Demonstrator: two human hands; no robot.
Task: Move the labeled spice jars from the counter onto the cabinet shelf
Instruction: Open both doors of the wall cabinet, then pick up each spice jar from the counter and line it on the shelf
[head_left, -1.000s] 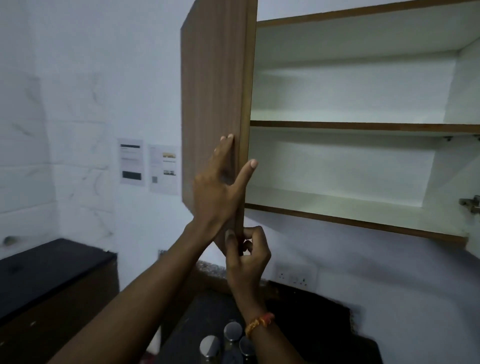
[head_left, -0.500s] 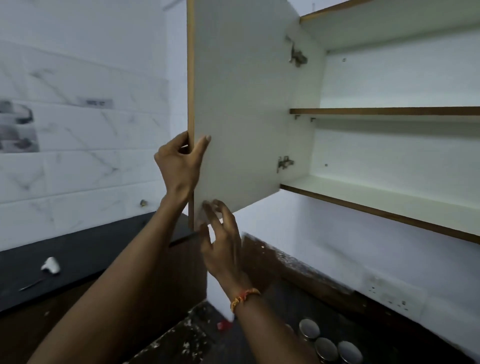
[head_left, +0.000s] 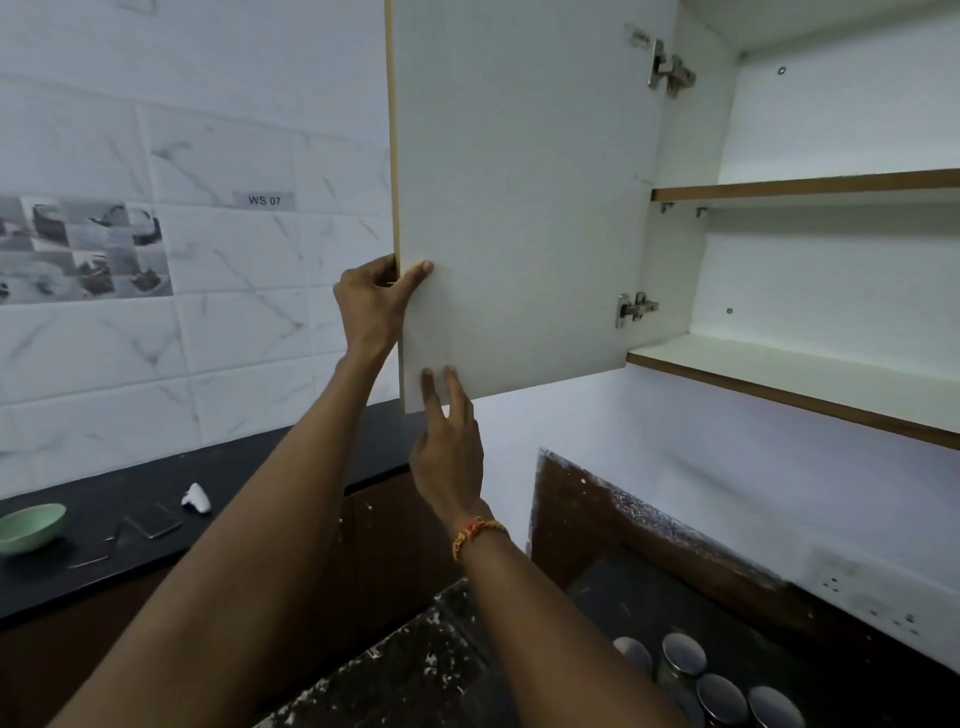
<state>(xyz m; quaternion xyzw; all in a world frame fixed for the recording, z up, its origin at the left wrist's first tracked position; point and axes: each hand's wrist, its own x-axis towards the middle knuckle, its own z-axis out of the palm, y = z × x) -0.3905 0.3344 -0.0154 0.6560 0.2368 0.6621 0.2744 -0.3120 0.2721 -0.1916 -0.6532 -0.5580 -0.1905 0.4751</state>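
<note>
The cabinet door (head_left: 519, 197) stands swung wide to the left, white inner face toward me. My left hand (head_left: 371, 304) grips its free edge, thumb on the inner face. My right hand (head_left: 449, 441) rests flat with fingertips on the door's lower corner, holding nothing. The cabinet's lower shelf (head_left: 810, 384) and upper shelf (head_left: 810, 183) are bare. Several spice jars (head_left: 711, 686) with round metal lids stand on the dark counter at the bottom right; their labels are hidden from above.
A dark speckled counter (head_left: 415, 670) runs below. On the black side counter (head_left: 260, 467) to the left lie a green bowl (head_left: 31, 526), a phone (head_left: 153, 519) and a small white object (head_left: 196, 499). A wall socket (head_left: 872, 592) sits under the cabinet.
The door has swung from nearly edge-on to fully open at the left. My left hand shifted to grip its edge, and my right hand opened against the lower corner.
</note>
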